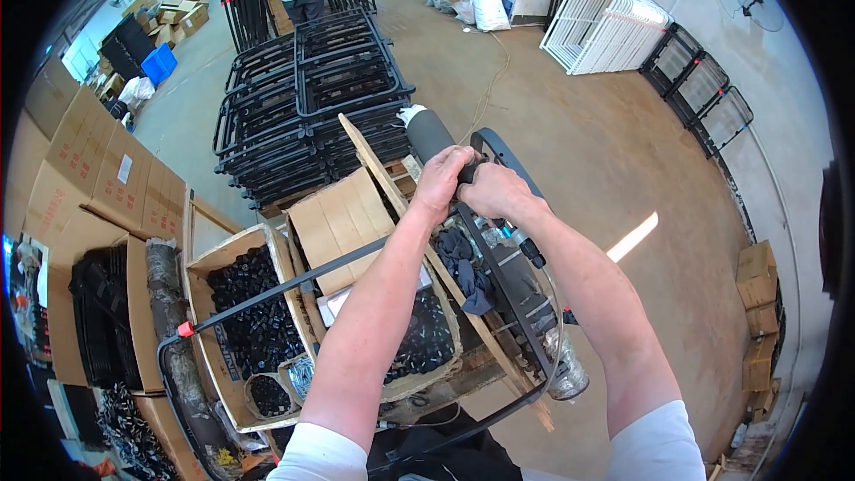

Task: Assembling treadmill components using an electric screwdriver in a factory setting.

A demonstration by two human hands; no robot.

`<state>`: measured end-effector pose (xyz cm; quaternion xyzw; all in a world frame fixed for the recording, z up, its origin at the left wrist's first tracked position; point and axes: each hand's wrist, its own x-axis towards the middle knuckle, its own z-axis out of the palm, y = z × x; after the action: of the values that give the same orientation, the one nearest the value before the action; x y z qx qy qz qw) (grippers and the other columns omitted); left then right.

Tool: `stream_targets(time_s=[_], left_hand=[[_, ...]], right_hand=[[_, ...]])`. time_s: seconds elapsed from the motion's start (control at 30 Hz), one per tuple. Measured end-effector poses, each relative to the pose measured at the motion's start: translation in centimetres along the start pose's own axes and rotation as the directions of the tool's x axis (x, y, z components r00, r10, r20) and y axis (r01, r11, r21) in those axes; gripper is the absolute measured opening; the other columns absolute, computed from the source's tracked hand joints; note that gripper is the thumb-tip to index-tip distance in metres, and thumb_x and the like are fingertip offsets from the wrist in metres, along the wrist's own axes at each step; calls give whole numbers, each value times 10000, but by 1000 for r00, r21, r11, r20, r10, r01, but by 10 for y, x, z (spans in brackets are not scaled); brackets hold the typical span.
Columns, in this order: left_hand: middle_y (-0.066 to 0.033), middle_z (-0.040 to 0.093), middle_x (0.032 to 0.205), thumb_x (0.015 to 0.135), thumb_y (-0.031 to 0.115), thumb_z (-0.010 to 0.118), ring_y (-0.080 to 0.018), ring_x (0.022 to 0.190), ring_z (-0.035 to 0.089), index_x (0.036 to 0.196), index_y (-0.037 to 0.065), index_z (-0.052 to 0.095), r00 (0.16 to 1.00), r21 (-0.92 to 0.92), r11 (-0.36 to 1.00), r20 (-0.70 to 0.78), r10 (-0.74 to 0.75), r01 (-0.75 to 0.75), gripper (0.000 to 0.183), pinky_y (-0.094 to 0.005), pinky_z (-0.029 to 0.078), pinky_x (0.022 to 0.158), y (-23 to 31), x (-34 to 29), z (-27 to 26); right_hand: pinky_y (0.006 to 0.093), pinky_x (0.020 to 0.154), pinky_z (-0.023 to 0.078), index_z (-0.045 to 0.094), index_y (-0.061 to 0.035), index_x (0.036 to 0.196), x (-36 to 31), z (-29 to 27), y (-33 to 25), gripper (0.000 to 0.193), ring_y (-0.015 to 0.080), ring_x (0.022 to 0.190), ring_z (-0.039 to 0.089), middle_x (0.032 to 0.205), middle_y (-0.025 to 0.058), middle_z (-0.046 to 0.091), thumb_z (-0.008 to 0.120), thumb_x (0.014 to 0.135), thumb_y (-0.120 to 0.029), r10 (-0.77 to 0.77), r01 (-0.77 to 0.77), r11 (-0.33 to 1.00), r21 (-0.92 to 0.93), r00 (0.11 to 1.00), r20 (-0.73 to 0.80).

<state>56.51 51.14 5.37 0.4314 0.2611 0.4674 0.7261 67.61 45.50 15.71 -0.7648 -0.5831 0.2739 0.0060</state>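
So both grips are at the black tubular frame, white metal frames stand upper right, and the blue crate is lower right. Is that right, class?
No: the head view shows the blue crate at upper left, not lower right. The left grip and right grip are at the black tubular frame, and white metal frames stand upper right.

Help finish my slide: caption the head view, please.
Left hand and right hand meet at a black tubular frame, with small black parts nearby and stacked frames beyond.
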Motion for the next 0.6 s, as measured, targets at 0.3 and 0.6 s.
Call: stream_targets(time_s=[0.3, 0.6], left_hand=[[-33, 708, 1022, 1033, 311, 652, -132, 963, 627, 1078, 31, 740, 999, 59, 998, -41, 7, -4, 297, -300, 498, 899, 1, -6, 0], [-26, 697, 1043, 1038, 345, 649, -135, 998, 612, 1099, 55, 731, 998, 49, 998, -40, -44, 46, 308, -318, 487, 927, -3, -9, -2]], right_hand=[[425, 833, 595, 791, 16, 1010, 7, 2, -1, 447, 300, 877, 788, 890, 160, 796, 646, 848, -374, 29, -31, 999, 19, 997, 70], [406, 745, 581, 775, -26, 828, 39, 23, 14, 295, 261, 784, 765, 797, 123, 775, 663, 793, -296, -11, -1, 995, 99, 992, 123]])
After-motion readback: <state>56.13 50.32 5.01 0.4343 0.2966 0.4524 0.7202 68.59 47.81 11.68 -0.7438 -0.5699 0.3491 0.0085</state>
